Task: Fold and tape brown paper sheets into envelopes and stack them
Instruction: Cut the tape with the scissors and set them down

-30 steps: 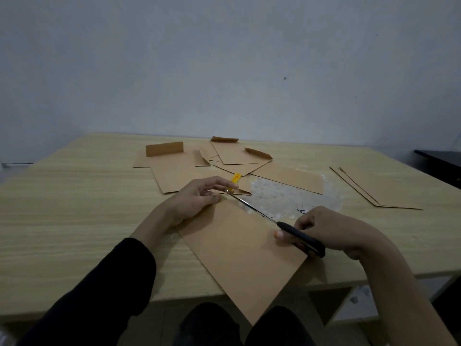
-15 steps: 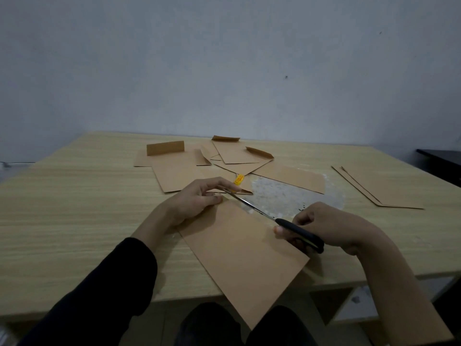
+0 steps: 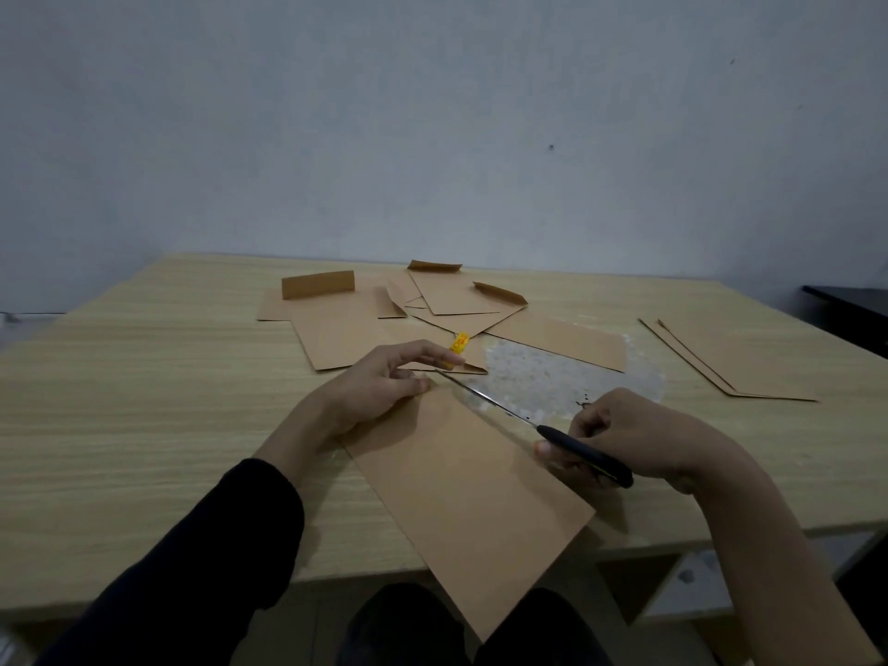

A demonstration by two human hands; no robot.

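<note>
Looks mid-batch. The brown sheet (image 3: 471, 497) is lying diagonally at the near edge of the table (image 3: 144, 401), its near corner overhanging. It's flat and plain, with no flap or tape showing on this face.

The right hand (image 3: 624, 435) is gripping the scissors (image 3: 552, 435), fingers curled round the black handle and blades running along the sheet's far-right edge. The left hand (image 3: 379, 386) is pressing the sheet's far corner, fingers mostly straight and slightly apart.

Just beyond is a small yellow item (image 3: 460, 342) that can't be identified.

Farther off, the loose pile of envelopes (image 3: 451, 295) is sitting with flaps up, unstacked. Far right, well apart, there's a tidy stack (image 3: 740, 362).

Judgement: this sheet is needing finishing and the pile is needing stacking.
</note>
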